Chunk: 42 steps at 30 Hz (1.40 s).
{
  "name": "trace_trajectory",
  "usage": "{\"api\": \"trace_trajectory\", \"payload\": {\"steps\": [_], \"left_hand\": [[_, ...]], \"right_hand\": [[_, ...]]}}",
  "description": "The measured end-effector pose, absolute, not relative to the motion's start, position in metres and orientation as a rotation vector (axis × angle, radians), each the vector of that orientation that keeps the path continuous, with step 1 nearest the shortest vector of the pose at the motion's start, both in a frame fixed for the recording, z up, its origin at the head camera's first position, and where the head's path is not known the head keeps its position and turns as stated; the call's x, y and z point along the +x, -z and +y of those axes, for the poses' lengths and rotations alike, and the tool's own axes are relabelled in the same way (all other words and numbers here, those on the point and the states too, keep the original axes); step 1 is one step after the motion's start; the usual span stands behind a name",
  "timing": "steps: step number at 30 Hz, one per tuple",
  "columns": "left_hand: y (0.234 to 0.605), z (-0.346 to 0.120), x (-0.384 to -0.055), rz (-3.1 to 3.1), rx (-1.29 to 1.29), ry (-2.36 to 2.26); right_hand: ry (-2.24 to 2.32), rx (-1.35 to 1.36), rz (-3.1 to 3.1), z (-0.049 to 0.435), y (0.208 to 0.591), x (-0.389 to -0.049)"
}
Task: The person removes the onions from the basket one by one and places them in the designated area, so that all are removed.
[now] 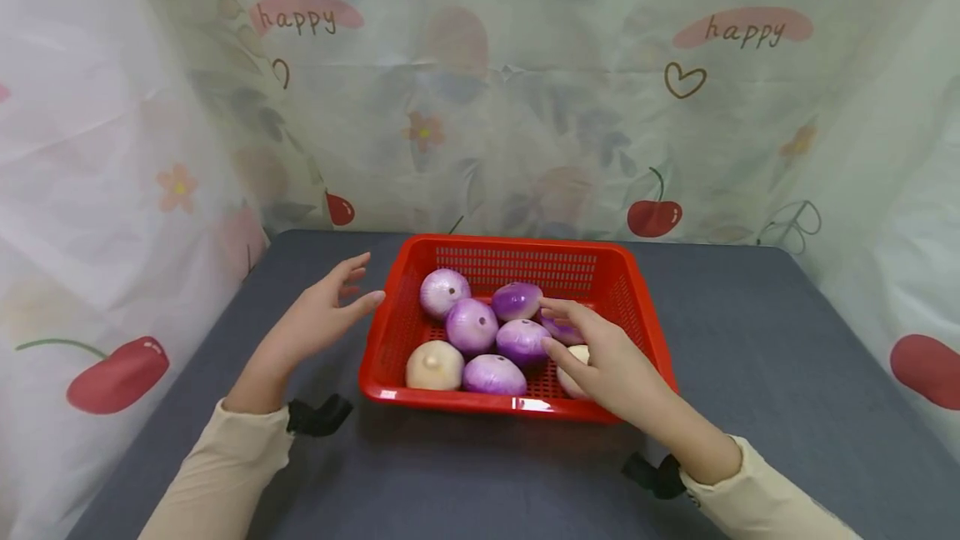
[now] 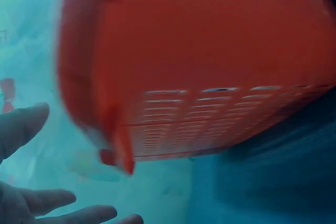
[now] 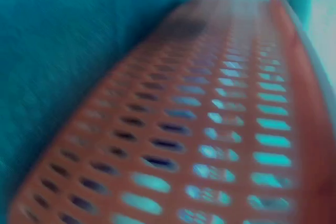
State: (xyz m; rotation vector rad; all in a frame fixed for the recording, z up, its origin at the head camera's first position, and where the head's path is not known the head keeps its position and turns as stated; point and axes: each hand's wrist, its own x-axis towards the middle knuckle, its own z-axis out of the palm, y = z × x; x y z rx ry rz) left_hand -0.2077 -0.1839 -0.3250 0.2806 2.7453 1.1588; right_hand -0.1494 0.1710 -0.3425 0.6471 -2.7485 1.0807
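Note:
A red plastic basket (image 1: 517, 407) holds several purple onions (image 1: 472, 326) and a pale yellowish onion (image 1: 434, 366) at its front left corner. Another pale onion (image 1: 572, 373) is partly covered by my right hand (image 1: 611, 361). That hand reaches over the basket's front right side, fingers loosely extended above the onions; whether the fingertips touch one cannot be seen. Just outside the basket's left rim, my left hand (image 1: 318, 319) hovers with its fingers apart and holds nothing. The left wrist view shows the basket's outer wall (image 2: 210, 40) beside the left fingers (image 2: 50, 201).
Dark grey cloth covers the table (image 1: 750, 357) under the basket. A patterned curtain (image 1: 510, 107) hangs behind the table and along both sides. A black wrist strap (image 1: 318, 417) is on the left wrist, with a similar one (image 1: 652, 475) on the right.

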Motion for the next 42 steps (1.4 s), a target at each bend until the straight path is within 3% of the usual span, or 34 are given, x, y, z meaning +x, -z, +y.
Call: {"api": "trace_trajectory", "payload": {"steps": [13, 25, 42], "left_hand": [[0.372, -0.185, -0.232, 2.223, 0.059, -1.651], [0.378, -0.187, -0.231, 1.993, 0.063, -1.776], [0.382, -0.186, -0.234, 1.863, 0.08, -1.833]], "right_hand": [[-1.835, 0.834, -2.803, 0.156, 0.36, -0.17], [-1.885, 0.888, -2.904, 0.15, 0.369, -0.182], [-1.467, 0.908, -3.13, 0.141, 0.373, -0.188]]}}
